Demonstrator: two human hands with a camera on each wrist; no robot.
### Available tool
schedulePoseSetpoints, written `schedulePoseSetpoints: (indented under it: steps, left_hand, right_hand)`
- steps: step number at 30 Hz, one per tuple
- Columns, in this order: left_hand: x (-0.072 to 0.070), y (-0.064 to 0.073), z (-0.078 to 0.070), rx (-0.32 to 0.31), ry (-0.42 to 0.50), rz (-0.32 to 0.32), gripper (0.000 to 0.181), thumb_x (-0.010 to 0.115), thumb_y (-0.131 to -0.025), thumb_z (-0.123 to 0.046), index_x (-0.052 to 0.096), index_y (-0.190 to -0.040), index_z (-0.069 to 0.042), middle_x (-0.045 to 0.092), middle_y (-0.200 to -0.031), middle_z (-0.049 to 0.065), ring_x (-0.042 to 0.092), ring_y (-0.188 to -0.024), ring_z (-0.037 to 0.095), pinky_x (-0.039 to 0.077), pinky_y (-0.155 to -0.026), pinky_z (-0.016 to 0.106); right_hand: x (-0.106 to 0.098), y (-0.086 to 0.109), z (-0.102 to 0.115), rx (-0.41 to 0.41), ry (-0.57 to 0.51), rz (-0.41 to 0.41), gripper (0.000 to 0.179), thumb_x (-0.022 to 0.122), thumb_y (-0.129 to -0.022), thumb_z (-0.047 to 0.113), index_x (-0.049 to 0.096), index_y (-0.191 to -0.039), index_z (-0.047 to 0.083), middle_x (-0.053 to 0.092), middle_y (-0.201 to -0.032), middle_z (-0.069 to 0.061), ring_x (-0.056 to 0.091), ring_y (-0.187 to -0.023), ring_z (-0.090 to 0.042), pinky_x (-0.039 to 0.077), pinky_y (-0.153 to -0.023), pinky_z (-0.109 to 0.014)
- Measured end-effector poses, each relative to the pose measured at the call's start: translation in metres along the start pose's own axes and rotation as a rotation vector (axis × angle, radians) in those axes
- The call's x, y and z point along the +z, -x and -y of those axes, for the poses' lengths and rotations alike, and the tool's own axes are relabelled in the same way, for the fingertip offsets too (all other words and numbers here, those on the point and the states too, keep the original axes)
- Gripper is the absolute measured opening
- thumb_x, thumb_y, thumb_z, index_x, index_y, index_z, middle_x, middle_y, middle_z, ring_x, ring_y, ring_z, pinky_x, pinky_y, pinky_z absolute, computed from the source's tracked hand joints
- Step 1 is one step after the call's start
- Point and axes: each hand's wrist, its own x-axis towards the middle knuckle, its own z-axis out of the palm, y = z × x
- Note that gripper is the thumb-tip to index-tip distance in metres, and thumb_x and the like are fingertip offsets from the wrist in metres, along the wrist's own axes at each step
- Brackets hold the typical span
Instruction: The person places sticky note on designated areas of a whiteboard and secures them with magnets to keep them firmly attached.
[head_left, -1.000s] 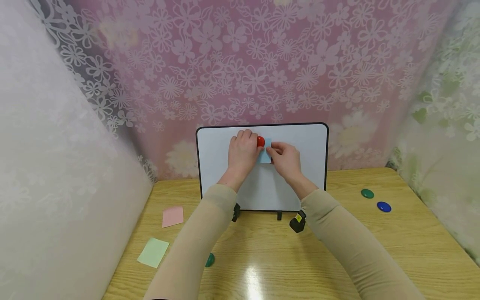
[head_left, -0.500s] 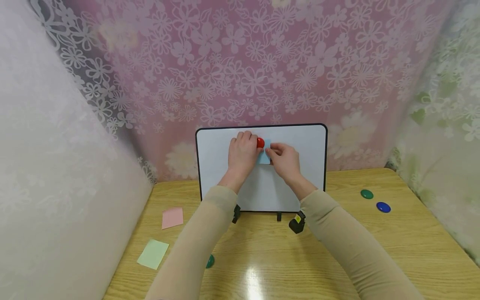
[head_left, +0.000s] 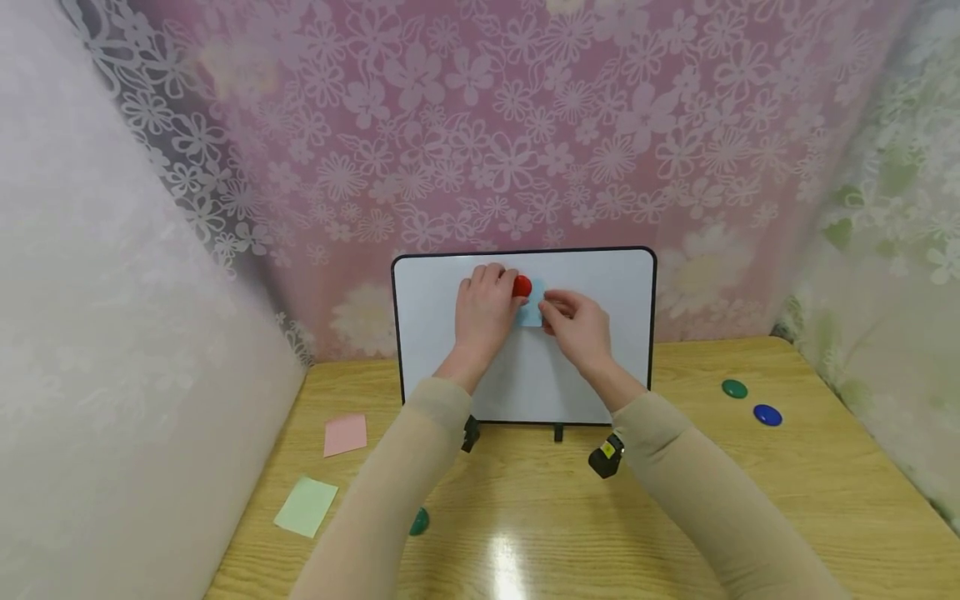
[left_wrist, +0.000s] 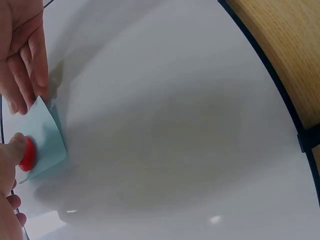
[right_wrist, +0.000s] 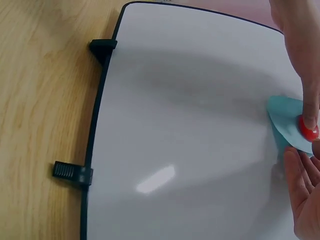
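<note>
The left hand grips a round red magnet near the top of a whiteboard. In the left wrist view its thumb presses the magnet's face over a light blue sticky note. At the note's right edge, the right hand pinches the paper between thumb and fingers. Its fingers reach behind the note in the right wrist view, where the paper bows away from the board. The right thumb is mostly cut off in that view.
The board stands on black feet on a wooden table. To the left lie pink and green sticky notes. A green magnet sits beside the left forearm; green and blue magnets lie right.
The right hand has shifted slightly right and down at the note's edge. The left hand stays on the red magnet, which shows a little more fully.
</note>
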Motion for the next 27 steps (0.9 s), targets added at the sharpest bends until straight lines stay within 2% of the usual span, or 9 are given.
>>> schedulePoseSetpoints:
  steps: [6,11,16,27]
  left_hand:
    - [0.002,0.012,0.005,0.023,0.035,-0.071,0.043,0.084,-0.095,-0.038,0.074,-0.129,-0.015,0.068,-0.125,0.006,0.062,-0.115,0.024,0.055,-0.091,0.038]
    - [0.003,0.024,0.008,0.016,0.086,-0.071,0.045,0.083,-0.096,-0.036,0.072,-0.134,-0.015,0.066,-0.127,0.007,0.061,-0.117,0.025,0.055,-0.090,0.038]
    - [0.006,0.032,0.009,0.011,0.101,-0.059,0.048,0.082,-0.098,-0.037,0.070,-0.137,-0.014,0.065,-0.129,0.008,0.060,-0.119,0.026,0.055,-0.091,0.038]
    - [0.017,0.053,0.002,0.045,0.202,-0.135,0.046,0.084,-0.096,-0.035,0.071,-0.135,-0.014,0.064,-0.129,0.007,0.060,-0.121,0.026,0.055,-0.089,0.037]
  right_hand:
    - [-0.011,0.010,-0.011,0.000,-0.044,0.013,0.037,0.069,-0.108,0.020,0.067,-0.139,0.000,0.075,-0.122,-0.020,0.077,-0.102,-0.030,0.062,-0.084,-0.028]
    - [-0.015,0.016,-0.021,0.001,-0.033,0.030,0.036,0.067,-0.109,0.021,0.068,-0.139,0.001,0.075,-0.122,-0.018,0.077,-0.103,-0.028,0.062,-0.083,-0.027]
    - [-0.014,0.020,-0.030,0.005,-0.073,0.041,0.036,0.066,-0.109,0.020,0.067,-0.140,0.001,0.074,-0.123,-0.018,0.077,-0.101,-0.024,0.062,-0.083,-0.026]
    - [-0.014,0.035,-0.042,0.000,-0.124,0.074,0.036,0.066,-0.110,0.020,0.067,-0.139,0.000,0.074,-0.124,-0.019,0.077,-0.102,-0.022,0.061,-0.085,-0.027]
